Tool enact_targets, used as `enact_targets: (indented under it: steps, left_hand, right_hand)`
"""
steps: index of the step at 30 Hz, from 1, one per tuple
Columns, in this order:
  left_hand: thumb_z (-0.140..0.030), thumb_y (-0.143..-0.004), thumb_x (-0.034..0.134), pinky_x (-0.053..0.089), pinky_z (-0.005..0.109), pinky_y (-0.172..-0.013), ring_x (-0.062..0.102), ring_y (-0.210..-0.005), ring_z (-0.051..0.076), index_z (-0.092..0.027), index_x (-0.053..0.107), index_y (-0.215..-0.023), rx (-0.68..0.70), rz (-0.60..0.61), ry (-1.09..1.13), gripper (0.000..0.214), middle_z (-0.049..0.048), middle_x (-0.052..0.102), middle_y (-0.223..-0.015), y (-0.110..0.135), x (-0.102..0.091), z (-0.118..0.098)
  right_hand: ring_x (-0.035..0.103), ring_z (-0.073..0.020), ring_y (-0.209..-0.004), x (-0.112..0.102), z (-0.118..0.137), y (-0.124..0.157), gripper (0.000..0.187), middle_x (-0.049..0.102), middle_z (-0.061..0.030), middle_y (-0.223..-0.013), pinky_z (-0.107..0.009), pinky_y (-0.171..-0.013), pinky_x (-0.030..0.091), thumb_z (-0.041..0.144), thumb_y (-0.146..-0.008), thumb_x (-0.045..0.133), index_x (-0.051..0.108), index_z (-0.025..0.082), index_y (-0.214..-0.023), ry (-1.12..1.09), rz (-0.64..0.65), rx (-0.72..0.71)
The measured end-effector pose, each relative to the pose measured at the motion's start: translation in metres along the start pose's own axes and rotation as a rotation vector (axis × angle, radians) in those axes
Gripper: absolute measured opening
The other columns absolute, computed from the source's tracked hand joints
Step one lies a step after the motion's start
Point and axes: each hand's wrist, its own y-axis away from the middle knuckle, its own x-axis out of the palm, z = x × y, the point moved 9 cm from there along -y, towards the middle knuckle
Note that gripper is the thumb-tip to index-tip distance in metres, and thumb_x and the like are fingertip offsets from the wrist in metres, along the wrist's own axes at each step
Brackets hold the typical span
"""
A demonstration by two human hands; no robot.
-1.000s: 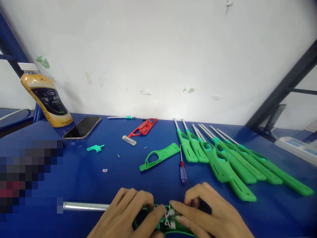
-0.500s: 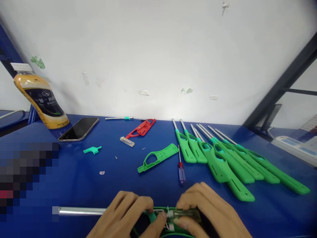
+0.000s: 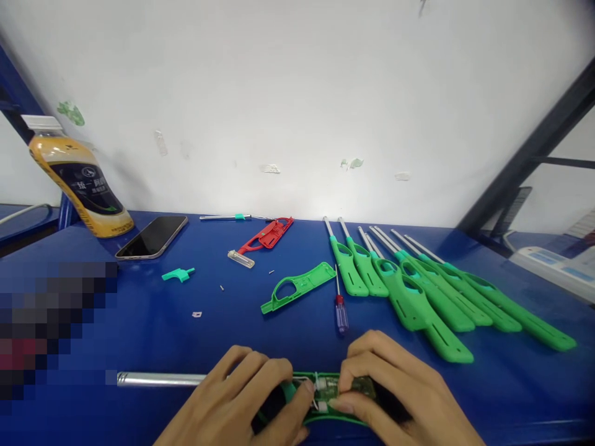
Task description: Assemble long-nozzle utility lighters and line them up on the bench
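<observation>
At the near edge lies an opened green long-nosed lighter [image 3: 341,419], its metal barrel [image 3: 160,379] pointing left. My left hand [image 3: 248,396] is closed around the lighter's trigger end, its thumb at the thin white wires. The fingers and thumb of my right hand [image 3: 395,384] pinch the translucent dark-green fuel tank [image 3: 365,388], which lies in the open shell. My fingers hide part of the tank and much of the trigger area. Beyond my hands lie a loose green half shell [image 3: 302,285] and a screwdriver [image 3: 341,314] with a red and purple handle.
Several assembled green lighters [image 3: 437,297] lie at right. Farther back are a red lighter shell [image 3: 269,235], a clear tank [image 3: 240,259] and a metal rod [image 3: 223,217]. A teal trigger [image 3: 178,274], tiny screws, a phone [image 3: 152,237] and a bottle [image 3: 83,179] are at left.
My right hand's fingers have shifted slightly on the fuel tank, uncovering more of its left end. The left hand keeps its hold on the lighter. The whole view has moved a little.
</observation>
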Motion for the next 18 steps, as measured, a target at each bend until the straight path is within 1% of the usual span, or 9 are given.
enact_targets:
  steps: [3,5,8,9,11,13,14,16,18]
  left_hand:
    - [-0.022,-0.125,0.035,0.050,0.033,-0.078,0.070,-0.079,0.015,-0.025,0.076,-0.113,-0.002,0.010,-0.008,0.043,-0.0018,0.076,-0.096,0.000,0.000,-0.001]
    - [-0.024,-0.125,0.035,0.050,0.034,-0.080,0.071,-0.080,0.015,-0.025,0.077,-0.116,-0.012,0.003,-0.007,0.043,-0.0016,0.077,-0.098,0.001,-0.002,-0.001]
    - [-0.025,-0.125,0.032,0.051,0.033,-0.081,0.071,-0.081,0.015,-0.025,0.076,-0.116,-0.024,0.020,0.024,0.045,-0.0013,0.077,-0.099,-0.001,-0.003,0.001]
    - [-0.024,-0.125,0.032,0.051,0.033,-0.081,0.071,-0.081,0.015,-0.024,0.076,-0.117,-0.025,0.026,0.037,0.045,-0.0010,0.077,-0.099,-0.002,-0.003,0.001]
    - [-0.023,-0.125,0.032,0.051,0.033,-0.082,0.071,-0.083,0.015,-0.024,0.076,-0.119,-0.026,0.030,0.051,0.044,-0.0004,0.077,-0.100,-0.004,-0.003,0.001]
    - [-0.023,-0.125,0.034,0.051,0.033,-0.082,0.070,-0.083,0.016,-0.024,0.075,-0.119,-0.028,0.027,0.054,0.042,0.0001,0.077,-0.101,-0.005,-0.003,0.001]
    - [-0.023,-0.125,0.034,0.051,0.032,-0.081,0.070,-0.083,0.016,-0.023,0.075,-0.119,-0.030,0.027,0.055,0.041,0.0003,0.077,-0.101,-0.005,-0.003,0.001]
    - [-0.023,-0.125,0.034,0.051,0.032,-0.081,0.070,-0.083,0.016,-0.022,0.075,-0.119,-0.030,0.029,0.058,0.041,0.0006,0.076,-0.101,-0.005,-0.003,0.000]
    - [-0.023,-0.125,0.033,0.051,0.032,-0.081,0.069,-0.082,0.016,-0.022,0.074,-0.118,-0.027,0.020,0.051,0.042,0.0007,0.076,-0.099,-0.004,-0.006,-0.001]
  right_hand:
    - [0.074,-0.0118,-0.088,-0.012,0.008,0.001,0.019,0.073,0.0026,-0.099,-0.019,-0.081,0.059,0.027,-0.113,0.061,0.072,0.030,-0.098,-0.010,-0.073,-0.041]
    - [0.074,-0.0118,-0.085,-0.021,0.007,0.003,0.024,0.073,0.0029,-0.095,-0.019,-0.079,0.059,0.026,-0.115,0.056,0.072,0.030,-0.098,-0.008,-0.153,-0.028]
    - [0.073,-0.0118,-0.078,-0.027,-0.001,0.007,0.021,0.073,0.0048,-0.088,-0.019,-0.074,0.058,0.030,-0.113,0.061,0.071,0.030,-0.095,0.012,-0.221,0.029]
    - [0.073,-0.0120,-0.077,-0.026,-0.004,0.008,0.017,0.074,0.0054,-0.087,-0.020,-0.074,0.058,0.032,-0.112,0.064,0.071,0.030,-0.097,0.030,-0.222,0.046]
    - [0.075,-0.0127,-0.079,-0.023,-0.010,0.010,0.004,0.075,0.0061,-0.089,-0.020,-0.077,0.059,0.035,-0.109,0.070,0.073,0.032,-0.108,0.070,-0.214,0.069]
    - [0.076,-0.0128,-0.080,-0.020,-0.014,0.010,0.010,0.075,0.0067,-0.090,-0.021,-0.078,0.059,0.035,-0.107,0.074,0.073,0.034,-0.117,0.085,-0.190,0.073]
    - [0.075,-0.0127,-0.080,-0.018,-0.014,0.009,0.011,0.075,0.0067,-0.090,-0.021,-0.078,0.059,0.034,-0.107,0.074,0.073,0.035,-0.118,0.078,-0.169,0.068]
    - [0.074,-0.0128,-0.082,-0.014,-0.011,0.007,0.005,0.074,0.0056,-0.092,-0.020,-0.077,0.058,0.031,-0.109,0.071,0.073,0.033,-0.112,0.051,-0.114,0.049]
    - [0.074,-0.0133,-0.086,-0.011,-0.005,0.005,0.012,0.074,0.0039,-0.095,-0.020,-0.078,0.058,0.025,-0.112,0.065,0.073,0.032,-0.107,0.039,-0.066,0.027]
